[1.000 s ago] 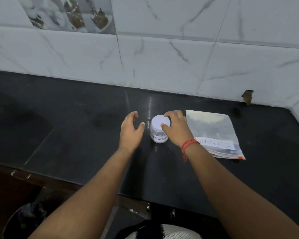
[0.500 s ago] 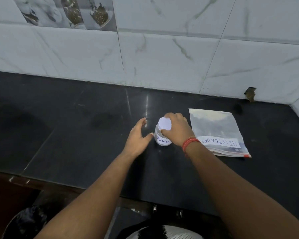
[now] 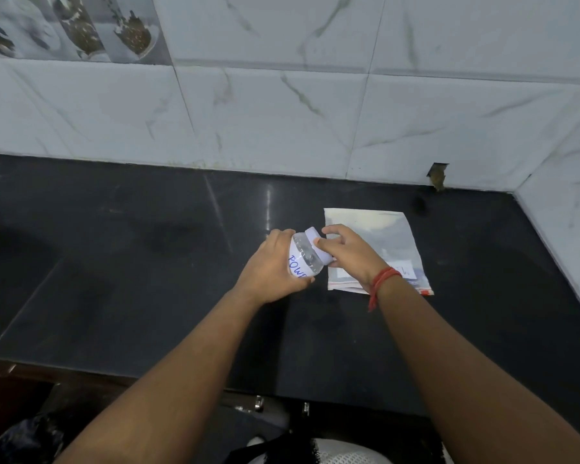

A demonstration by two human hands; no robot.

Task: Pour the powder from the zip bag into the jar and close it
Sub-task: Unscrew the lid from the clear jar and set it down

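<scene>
A small clear jar with a white label in blue handwriting is lifted off the black counter and tilted to the right. My left hand wraps around its body. My right hand, with a red thread on the wrist, grips the white lid on the jar's mouth. The zip bag, flat, clear and labelled, lies on the counter just right of my hands, partly covered by my right hand.
White marble-look tiles form the back wall and turn a corner at the far right. The counter's front edge runs below my forearms. A dark bin sits on the floor at the lower left.
My left hand has closed on the jar, which stood upright on the counter before. The jar is now raised and tipped rightward, with my right hand still on the lid.
</scene>
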